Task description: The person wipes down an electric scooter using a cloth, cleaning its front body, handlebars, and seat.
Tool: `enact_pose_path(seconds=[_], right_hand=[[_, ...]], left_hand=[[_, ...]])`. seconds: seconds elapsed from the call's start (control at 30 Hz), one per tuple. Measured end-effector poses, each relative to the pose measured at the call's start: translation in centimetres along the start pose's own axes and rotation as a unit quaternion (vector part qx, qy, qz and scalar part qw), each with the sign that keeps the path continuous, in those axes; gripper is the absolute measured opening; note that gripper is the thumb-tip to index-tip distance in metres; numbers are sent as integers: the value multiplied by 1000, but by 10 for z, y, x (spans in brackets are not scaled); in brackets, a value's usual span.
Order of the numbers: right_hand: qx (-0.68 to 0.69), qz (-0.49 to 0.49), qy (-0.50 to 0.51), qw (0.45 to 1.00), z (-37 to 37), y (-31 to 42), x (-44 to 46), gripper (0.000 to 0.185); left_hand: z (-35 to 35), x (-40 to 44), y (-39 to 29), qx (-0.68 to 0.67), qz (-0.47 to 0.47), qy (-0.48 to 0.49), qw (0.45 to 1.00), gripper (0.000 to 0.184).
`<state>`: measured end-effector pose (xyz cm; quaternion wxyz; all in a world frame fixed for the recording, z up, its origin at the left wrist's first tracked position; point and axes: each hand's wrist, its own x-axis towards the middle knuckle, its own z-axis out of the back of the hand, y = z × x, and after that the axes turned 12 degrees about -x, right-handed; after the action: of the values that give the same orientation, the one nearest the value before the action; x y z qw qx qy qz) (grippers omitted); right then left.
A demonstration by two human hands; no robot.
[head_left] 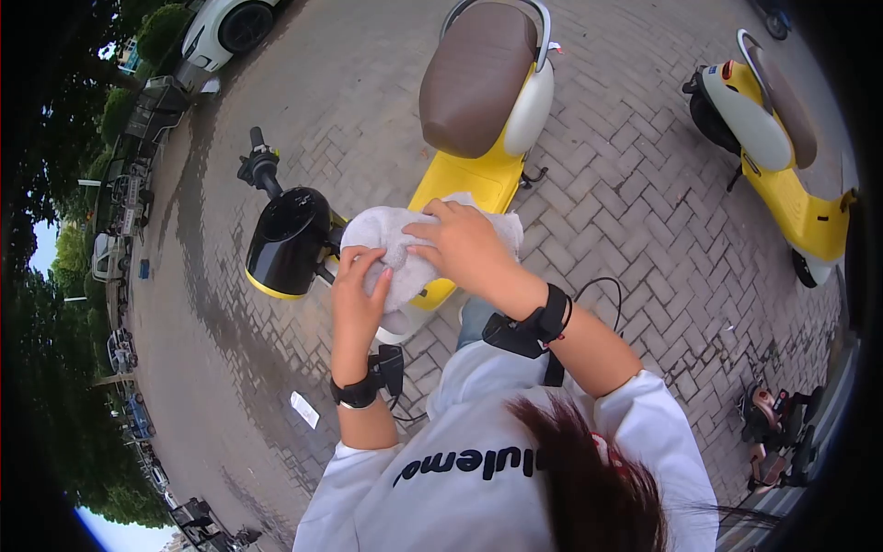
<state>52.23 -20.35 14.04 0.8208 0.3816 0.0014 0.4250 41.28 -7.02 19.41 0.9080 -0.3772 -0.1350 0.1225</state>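
Note:
A white towel [382,225] lies bunched over the front part of a yellow electric scooter [460,189], beside its black display and headlight unit [294,230]. My left hand [357,290] grips the near left edge of the towel, thumb and fingers bent around a fold. On the towel's upper right part is my right hand [467,241], its fingers curled into the fabric. The scooter's brown seat [483,78] and one handlebar grip [258,147] show beyond the towel. Much of the scooter's front is hidden by the towel and my hands.
A second yellow scooter [773,156] stands on the brick paving [625,184] to the right. A white car [221,37] is parked at the upper left. A white paper-like piece [303,410] lies on the ground. Another two-wheeler [777,432] is at the lower right.

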Motion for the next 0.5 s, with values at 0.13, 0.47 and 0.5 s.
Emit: enact_pose_path(seconds=[0.13, 0.47, 0.5], right_hand=[[-126, 50, 63, 989, -38, -12, -14, 48], [-57, 105, 121, 985, -35, -29, 0, 41], [-49, 111, 146, 982, -32, -30, 3, 39]], left_hand=[[-46, -33, 30, 60, 57, -120, 989, 27], [-48, -21, 59, 65, 69, -238, 967, 52], [-46, -21, 59, 38, 105, -232, 966, 58]])
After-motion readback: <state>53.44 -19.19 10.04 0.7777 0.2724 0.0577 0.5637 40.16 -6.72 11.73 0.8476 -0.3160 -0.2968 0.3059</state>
